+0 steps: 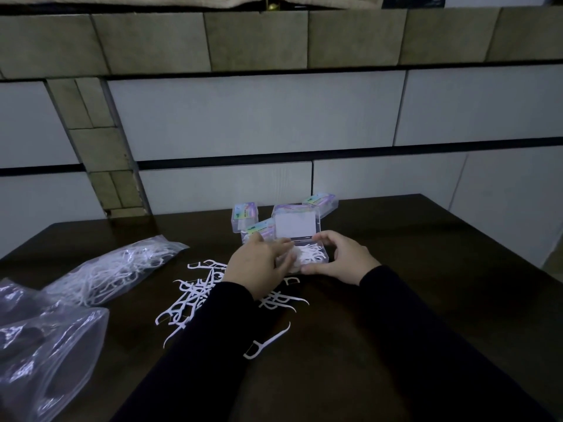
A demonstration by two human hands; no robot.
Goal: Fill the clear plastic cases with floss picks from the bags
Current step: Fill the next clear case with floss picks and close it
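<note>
Item: open case [307, 254], lid up, on the desk [426, 269], part-filled with picks [312, 253].
Left hand [259, 263]: fingers laid over the case's left end, pressing picks in; whether they pinch any, cannot tell.
Right hand [344, 263]: grip curled round the case's right end and front edge, steadying it.
Stock: loose picks [195, 293] scattered just before the case; one bag [122, 266] with picks at left, an emptier bag [45, 354] nearer.
Three closed cases [245, 213] behind.
Handling advice: lay picks parallel and flat below the rim so the lid closes; keep the right hand bracing.
</note>
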